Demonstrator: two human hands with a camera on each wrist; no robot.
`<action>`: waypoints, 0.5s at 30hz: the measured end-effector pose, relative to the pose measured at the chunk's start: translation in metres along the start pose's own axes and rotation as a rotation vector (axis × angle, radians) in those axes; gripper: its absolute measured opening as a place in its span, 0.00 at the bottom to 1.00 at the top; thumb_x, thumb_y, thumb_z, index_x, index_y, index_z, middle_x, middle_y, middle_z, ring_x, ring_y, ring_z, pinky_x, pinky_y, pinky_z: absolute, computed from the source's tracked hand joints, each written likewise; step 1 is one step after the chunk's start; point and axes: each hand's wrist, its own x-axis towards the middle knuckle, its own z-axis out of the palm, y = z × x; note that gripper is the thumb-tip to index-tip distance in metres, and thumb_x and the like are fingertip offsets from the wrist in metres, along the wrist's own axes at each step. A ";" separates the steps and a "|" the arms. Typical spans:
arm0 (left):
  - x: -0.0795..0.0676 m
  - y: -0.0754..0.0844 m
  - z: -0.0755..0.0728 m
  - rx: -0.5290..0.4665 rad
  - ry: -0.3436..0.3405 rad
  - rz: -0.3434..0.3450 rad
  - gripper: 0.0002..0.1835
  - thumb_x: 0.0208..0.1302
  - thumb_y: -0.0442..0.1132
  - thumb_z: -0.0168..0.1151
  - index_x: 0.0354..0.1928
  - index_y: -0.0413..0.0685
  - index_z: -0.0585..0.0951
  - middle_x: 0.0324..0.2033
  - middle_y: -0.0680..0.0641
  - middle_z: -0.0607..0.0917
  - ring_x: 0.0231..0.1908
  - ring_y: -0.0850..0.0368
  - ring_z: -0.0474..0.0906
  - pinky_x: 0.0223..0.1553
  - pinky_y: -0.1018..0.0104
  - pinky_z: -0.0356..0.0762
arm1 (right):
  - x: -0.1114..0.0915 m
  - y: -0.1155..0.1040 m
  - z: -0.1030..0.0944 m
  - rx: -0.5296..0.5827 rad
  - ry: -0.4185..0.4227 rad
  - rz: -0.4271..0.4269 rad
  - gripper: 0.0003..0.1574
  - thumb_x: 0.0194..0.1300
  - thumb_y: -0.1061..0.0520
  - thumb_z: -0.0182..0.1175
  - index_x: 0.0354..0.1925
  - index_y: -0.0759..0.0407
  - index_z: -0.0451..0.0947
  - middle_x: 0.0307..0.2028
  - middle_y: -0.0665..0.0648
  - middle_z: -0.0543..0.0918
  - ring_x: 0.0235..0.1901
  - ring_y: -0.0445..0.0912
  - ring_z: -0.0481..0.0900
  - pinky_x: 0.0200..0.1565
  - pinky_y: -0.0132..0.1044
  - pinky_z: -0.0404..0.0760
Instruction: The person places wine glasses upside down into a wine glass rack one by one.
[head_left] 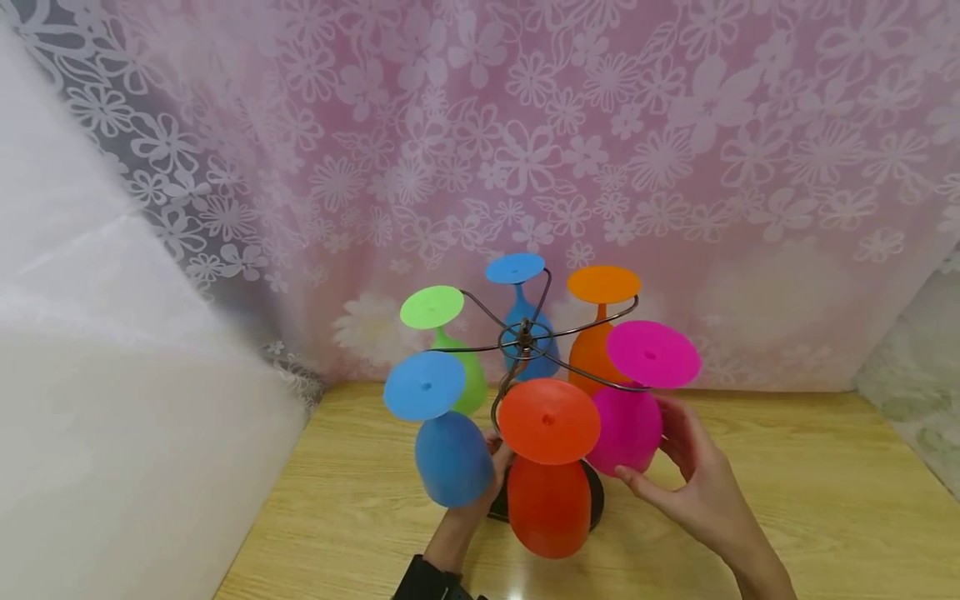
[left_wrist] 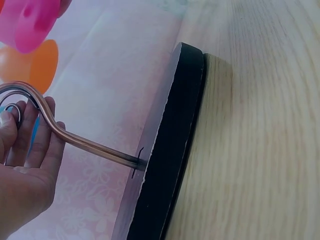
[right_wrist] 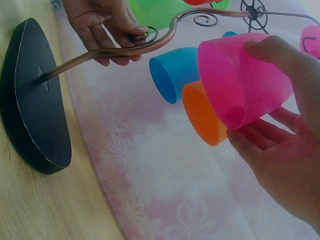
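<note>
A metal goblet rack (head_left: 525, 340) stands on a black base with several plastic goblets hanging upside down from its hooked arms. Around its copper-coloured stem (right_wrist: 120, 51), beside a small scroll, my left hand (head_left: 489, 493) curls its fingers. My right hand (head_left: 693, 487) holds the bowl of the pink goblet (head_left: 626, 429), thumb on one side and fingers on the other. That goblet's foot is up at a rack arm. Nearest the camera hangs a red goblet (head_left: 550, 508). A blue goblet (head_left: 452, 458) hangs at the left, partly in front of my left hand.
The black base (left_wrist: 172, 140) rests on the wooden table (head_left: 360, 500). Green (head_left: 470, 379), rear blue (head_left: 516, 321) and orange (head_left: 592, 354) goblets hang farther back. Behind the table is a pink flowered curtain (head_left: 450, 150); a white sheet (head_left: 112, 375) covers the left side.
</note>
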 end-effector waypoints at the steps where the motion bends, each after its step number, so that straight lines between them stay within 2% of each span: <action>1: -0.001 0.000 0.000 0.001 -0.016 0.009 0.19 0.78 0.37 0.53 0.44 0.20 0.77 0.36 0.49 0.88 0.41 0.65 0.83 0.51 0.65 0.82 | -0.001 0.000 0.000 0.002 0.004 0.009 0.59 0.47 0.73 0.79 0.73 0.58 0.63 0.63 0.53 0.75 0.59 0.40 0.77 0.56 0.26 0.78; 3: -0.003 -0.001 0.000 0.004 -0.047 0.031 0.20 0.79 0.39 0.53 0.48 0.20 0.77 0.41 0.38 0.88 0.44 0.65 0.84 0.53 0.61 0.83 | -0.004 -0.001 0.001 0.001 0.011 0.022 0.59 0.47 0.73 0.79 0.73 0.58 0.63 0.63 0.52 0.75 0.60 0.39 0.76 0.56 0.25 0.78; 6: -0.006 -0.001 0.001 0.025 -0.086 0.092 0.24 0.80 0.43 0.53 0.48 0.20 0.78 0.44 0.27 0.84 0.46 0.62 0.85 0.54 0.54 0.84 | -0.008 -0.003 0.001 -0.001 0.014 0.031 0.59 0.48 0.73 0.79 0.73 0.57 0.63 0.63 0.52 0.75 0.60 0.38 0.76 0.56 0.25 0.77; 9: -0.007 0.004 0.004 -0.003 -0.102 0.087 0.27 0.79 0.47 0.54 0.46 0.20 0.77 0.41 0.40 0.87 0.45 0.61 0.86 0.55 0.52 0.83 | -0.009 -0.004 -0.002 0.001 0.009 0.021 0.60 0.48 0.74 0.79 0.74 0.57 0.62 0.64 0.53 0.75 0.61 0.39 0.76 0.57 0.26 0.77; 11: -0.008 0.009 0.006 -0.038 -0.093 0.045 0.28 0.78 0.48 0.55 0.45 0.19 0.76 0.39 0.46 0.87 0.44 0.62 0.85 0.56 0.52 0.82 | -0.009 -0.006 -0.003 -0.002 0.006 0.020 0.61 0.48 0.74 0.78 0.75 0.57 0.62 0.64 0.54 0.75 0.62 0.39 0.75 0.58 0.26 0.76; 13: -0.008 0.013 0.008 -0.047 -0.082 0.012 0.24 0.79 0.43 0.54 0.46 0.18 0.76 0.38 0.52 0.86 0.43 0.63 0.84 0.56 0.55 0.82 | -0.009 -0.008 -0.005 -0.004 0.001 0.022 0.62 0.48 0.74 0.78 0.76 0.56 0.61 0.65 0.54 0.74 0.63 0.39 0.75 0.58 0.26 0.75; 15: -0.007 0.016 0.008 -0.040 -0.072 -0.012 0.20 0.79 0.38 0.53 0.47 0.18 0.77 0.37 0.52 0.86 0.42 0.62 0.83 0.56 0.55 0.82 | -0.008 -0.009 -0.007 -0.016 -0.006 0.024 0.63 0.49 0.74 0.78 0.77 0.54 0.59 0.66 0.55 0.74 0.63 0.39 0.74 0.58 0.25 0.75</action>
